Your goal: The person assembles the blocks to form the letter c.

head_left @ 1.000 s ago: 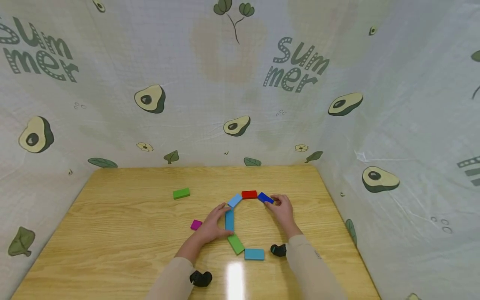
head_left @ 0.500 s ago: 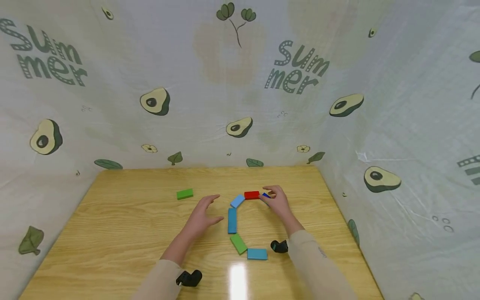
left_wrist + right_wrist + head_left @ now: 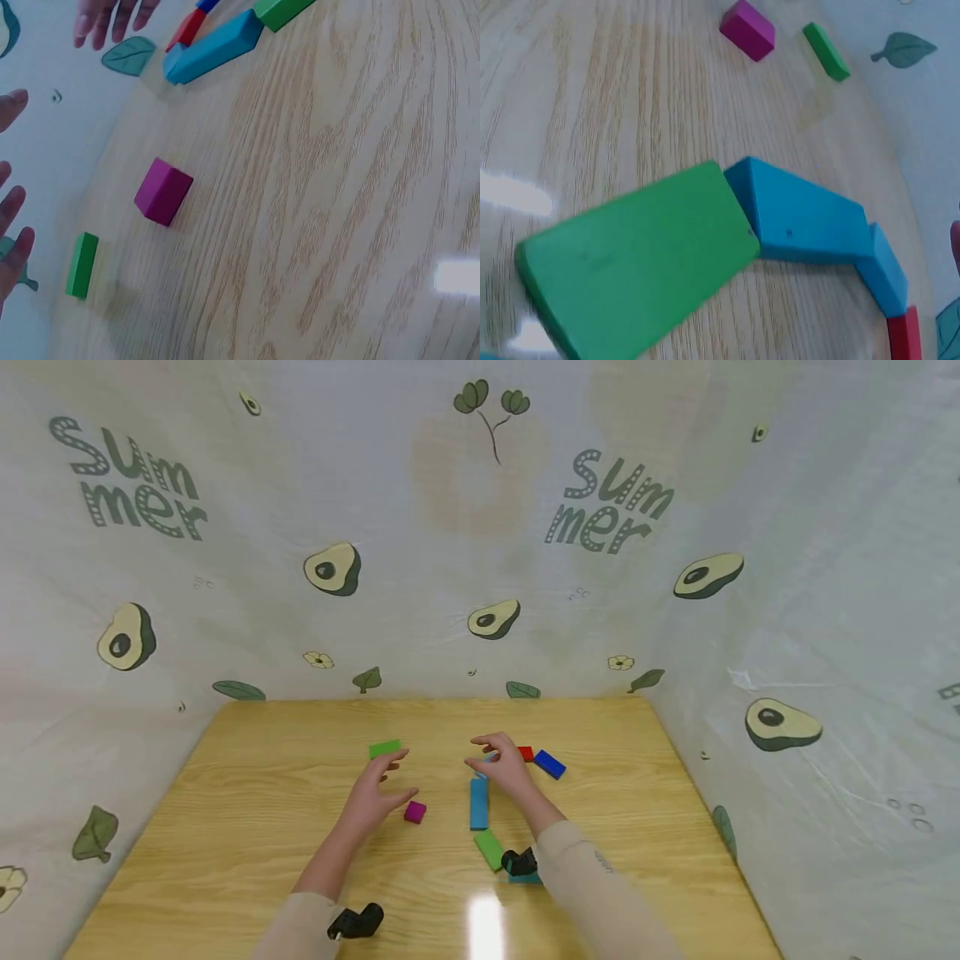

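Observation:
My left hand (image 3: 367,797) hovers with spread, lightly bent fingers and nothing in them. The purple block (image 3: 415,812) lies just right of its thumb; the far green block (image 3: 384,748) is partly covered by its fingertips. My right hand (image 3: 510,772), also holding nothing, is over the curved row and hides most of the light blue block (image 3: 883,270) and part of the red block (image 3: 527,754). The dark blue block (image 3: 550,764) lies at the row's right end. Nearer me, the row runs through the long blue block (image 3: 478,804) and green block (image 3: 489,849).
Another blue block (image 3: 525,878) at the row's near end is partly hidden by the right wrist's black camera (image 3: 519,862). The wooden table (image 3: 247,827) ends at a printed cloth (image 3: 420,652) at the back and sides.
My right hand has let go of the dark blue block and moved left across the row. My left hand has left the long blue block and drawn left, uncovering the purple block.

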Demonstrator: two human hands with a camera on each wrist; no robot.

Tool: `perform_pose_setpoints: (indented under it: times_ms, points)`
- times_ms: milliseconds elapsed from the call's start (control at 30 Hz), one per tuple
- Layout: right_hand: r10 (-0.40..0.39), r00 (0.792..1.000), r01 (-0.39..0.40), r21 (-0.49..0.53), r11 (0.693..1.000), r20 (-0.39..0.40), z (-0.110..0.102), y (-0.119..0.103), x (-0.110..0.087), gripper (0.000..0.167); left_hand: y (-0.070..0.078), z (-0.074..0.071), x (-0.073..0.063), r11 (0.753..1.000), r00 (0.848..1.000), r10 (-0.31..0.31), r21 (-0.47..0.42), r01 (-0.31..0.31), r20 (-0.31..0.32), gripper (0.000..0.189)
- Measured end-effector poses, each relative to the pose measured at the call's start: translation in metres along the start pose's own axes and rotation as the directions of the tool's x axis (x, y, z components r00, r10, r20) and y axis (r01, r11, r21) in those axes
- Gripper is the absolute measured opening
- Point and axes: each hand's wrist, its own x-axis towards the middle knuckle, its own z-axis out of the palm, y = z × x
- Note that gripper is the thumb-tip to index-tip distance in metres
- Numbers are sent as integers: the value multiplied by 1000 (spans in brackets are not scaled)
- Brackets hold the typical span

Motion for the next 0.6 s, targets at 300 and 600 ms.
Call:
perform_pose_setpoints:
  times_ms: [300,600]
  points:
    - [-41,996,38,36,999,82,40,-19,8,35,-11,-20,-9,998,998,-48,35,49,-37,65]
    - [-19,990,12,49,999,140,78,-27,18,37,-25,-39,-17,996,995,-73,36,76,-70,67]
